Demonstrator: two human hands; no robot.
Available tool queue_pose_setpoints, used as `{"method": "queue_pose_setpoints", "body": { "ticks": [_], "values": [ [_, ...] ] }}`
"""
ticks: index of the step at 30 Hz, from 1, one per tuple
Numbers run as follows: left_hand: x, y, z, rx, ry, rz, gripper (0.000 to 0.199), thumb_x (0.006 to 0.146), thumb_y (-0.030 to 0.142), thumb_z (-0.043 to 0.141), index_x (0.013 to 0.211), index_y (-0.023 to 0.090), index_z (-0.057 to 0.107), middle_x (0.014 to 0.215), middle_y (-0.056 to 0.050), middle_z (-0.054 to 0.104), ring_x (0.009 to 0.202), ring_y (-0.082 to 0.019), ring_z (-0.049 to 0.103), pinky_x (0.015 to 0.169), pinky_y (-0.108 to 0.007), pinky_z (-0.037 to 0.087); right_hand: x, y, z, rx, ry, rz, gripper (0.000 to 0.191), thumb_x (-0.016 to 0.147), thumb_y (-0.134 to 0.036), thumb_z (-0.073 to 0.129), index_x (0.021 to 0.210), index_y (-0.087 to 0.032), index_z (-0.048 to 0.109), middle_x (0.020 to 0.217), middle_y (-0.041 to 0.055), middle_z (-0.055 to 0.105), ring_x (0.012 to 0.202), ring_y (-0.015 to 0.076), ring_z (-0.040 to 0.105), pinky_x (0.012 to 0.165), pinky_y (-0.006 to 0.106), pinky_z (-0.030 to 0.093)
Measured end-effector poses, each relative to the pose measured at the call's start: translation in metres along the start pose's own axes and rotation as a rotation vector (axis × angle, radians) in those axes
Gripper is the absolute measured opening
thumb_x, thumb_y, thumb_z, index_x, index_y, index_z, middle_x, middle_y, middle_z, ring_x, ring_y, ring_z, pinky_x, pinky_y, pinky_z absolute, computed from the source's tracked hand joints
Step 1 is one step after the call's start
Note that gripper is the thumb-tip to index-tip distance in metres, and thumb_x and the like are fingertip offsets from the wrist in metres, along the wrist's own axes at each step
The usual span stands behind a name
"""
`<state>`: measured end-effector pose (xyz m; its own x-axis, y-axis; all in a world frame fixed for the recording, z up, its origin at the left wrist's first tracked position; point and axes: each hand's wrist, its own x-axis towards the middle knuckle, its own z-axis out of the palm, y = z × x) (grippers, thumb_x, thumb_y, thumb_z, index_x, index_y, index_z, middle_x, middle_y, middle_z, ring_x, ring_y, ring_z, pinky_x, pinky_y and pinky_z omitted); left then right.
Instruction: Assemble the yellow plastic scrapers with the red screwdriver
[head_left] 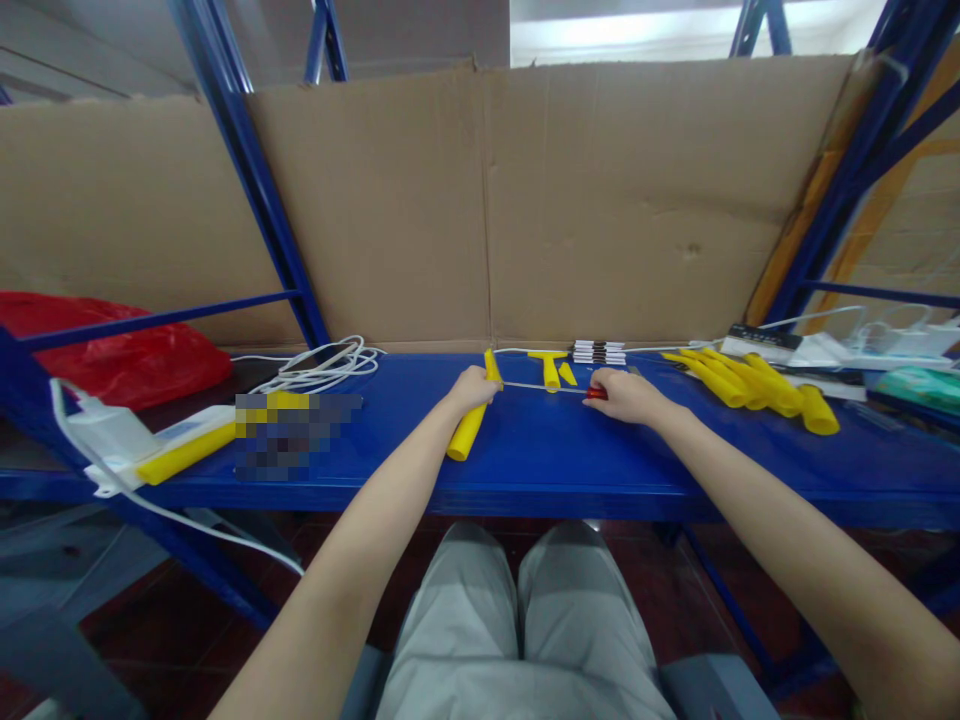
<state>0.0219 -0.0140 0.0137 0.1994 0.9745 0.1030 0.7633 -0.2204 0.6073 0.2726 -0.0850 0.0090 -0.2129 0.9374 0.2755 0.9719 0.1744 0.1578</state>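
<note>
My left hand (472,386) is closed around a yellow tube-like piece (468,434), which lies slanted with its lower end toward the front of the blue table. In my right hand (626,395) is the red handle of a screwdriver (595,393). Its long thin shaft runs left, roughly level, and its tip reaches the yellow piece beside my left hand; the exact contact point is too small to make out. Behind the shaft are a T-shaped yellow piece (551,372) and a small yellow piece (568,374).
Several yellow pieces (742,380) lie to the right, near a black-and-white box (761,342). A small stack of white and dark items (598,352) stands by the cardboard wall (600,200). Leftward are coiled white cable (326,365), a white adapter (112,432) and a red bag (112,345).
</note>
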Motion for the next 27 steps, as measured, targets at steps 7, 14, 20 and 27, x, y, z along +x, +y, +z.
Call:
{"method": "queue_pose_setpoints", "body": {
  "ticks": [7,14,20,27],
  "values": [
    [0.003,-0.0022,0.0019,0.001,-0.021,0.0,0.02,0.072,0.019,0.056,0.053,0.013,0.056,0.056,-0.006,0.062,0.049,-0.014,0.057,0.053,-0.023,0.042,0.0005,0.0014,0.0014,-0.025,-0.018,0.052,0.02,0.083,-0.037,0.05,0.092,-0.02,0.053,0.085,0.0075,0.067,0.077,0.0226,0.062,0.06,0.028,0.037],
    [-0.0005,0.0001,-0.0004,0.004,-0.01,-0.007,0.018,0.071,0.017,0.055,0.053,0.013,0.056,0.057,-0.006,0.063,0.051,-0.014,0.057,0.051,-0.022,0.041,-0.0005,0.0005,0.0004,-0.01,-0.017,0.024,0.023,0.084,-0.037,0.046,0.095,-0.019,0.056,0.097,0.009,0.067,0.087,0.0228,0.062,0.067,0.029,0.04],
    [-0.001,0.0007,-0.0004,0.002,-0.017,-0.007,0.018,0.071,0.017,0.055,0.054,0.013,0.057,0.057,-0.006,0.063,0.048,-0.013,0.055,0.048,-0.021,0.039,-0.0013,-0.0001,-0.0026,-0.04,-0.003,0.029,0.022,0.083,-0.035,0.047,0.09,-0.018,0.06,0.095,0.0093,0.068,0.087,0.0227,0.062,0.067,0.028,0.041],
    [0.0004,0.0,0.0003,0.003,-0.023,-0.013,0.017,0.071,0.017,0.055,0.055,0.012,0.057,0.056,-0.005,0.062,0.045,-0.012,0.053,0.048,-0.022,0.039,-0.0023,-0.002,-0.0059,-0.07,-0.023,0.095,0.023,0.083,-0.037,0.047,0.091,-0.02,0.06,0.092,0.0092,0.068,0.085,0.0244,0.062,0.064,0.029,0.04]
  ]
}}
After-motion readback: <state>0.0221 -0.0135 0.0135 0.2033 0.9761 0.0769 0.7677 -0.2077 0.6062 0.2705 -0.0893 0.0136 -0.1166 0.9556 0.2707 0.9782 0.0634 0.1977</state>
